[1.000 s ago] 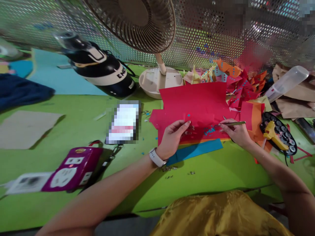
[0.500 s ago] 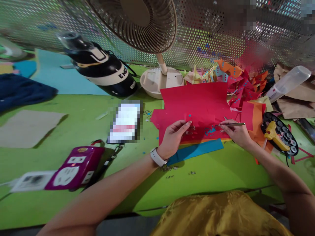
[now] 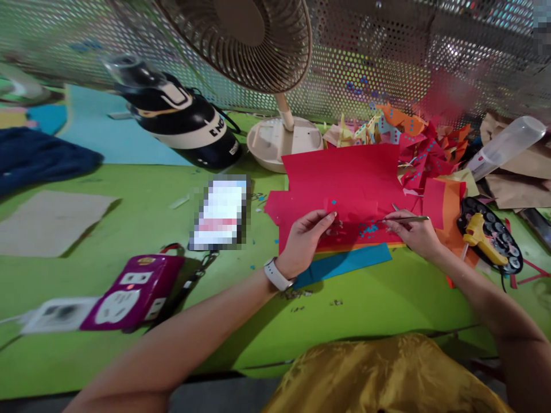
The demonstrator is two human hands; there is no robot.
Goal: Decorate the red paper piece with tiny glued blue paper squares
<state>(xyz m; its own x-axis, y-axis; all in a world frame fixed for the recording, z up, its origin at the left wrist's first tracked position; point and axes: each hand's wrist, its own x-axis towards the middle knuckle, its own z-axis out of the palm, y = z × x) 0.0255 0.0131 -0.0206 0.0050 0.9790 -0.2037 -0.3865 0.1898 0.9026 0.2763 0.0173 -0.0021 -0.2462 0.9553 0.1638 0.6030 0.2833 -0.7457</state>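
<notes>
The person's left hand [image 3: 307, 229] was closed in a pinch, thumb and forefinger apparently on the edge of a narrow red paper strip [image 3: 359, 207] that was hard to tell from the large red paper sheet [image 3: 344, 172] beneath it. A tiny blue paper square [image 3: 334, 202] sat just beyond those fingertips. The right hand [image 3: 407, 226] grasped a slim metal tool [image 3: 417, 218] like a pen, its tip aimed left at a scatter of small blue paper bits [image 3: 369, 230] between the two hands.

Nearer the body than the left hand, a long blue paper strip [image 3: 348, 265] lay on the green counter [image 3: 379, 310]. To the right of the right hand, a yellow plastic glue gun [image 3: 476, 232] rested on a black oval palette [image 3: 510, 246].

By judgement, the red strip was light and bendy, quick to crease, and best held lightly at its edge. The blue bits seemed nearly weightless, easily scattered and too small for bare fingers, so a corner taken with the tool's fine tip suited them best
</notes>
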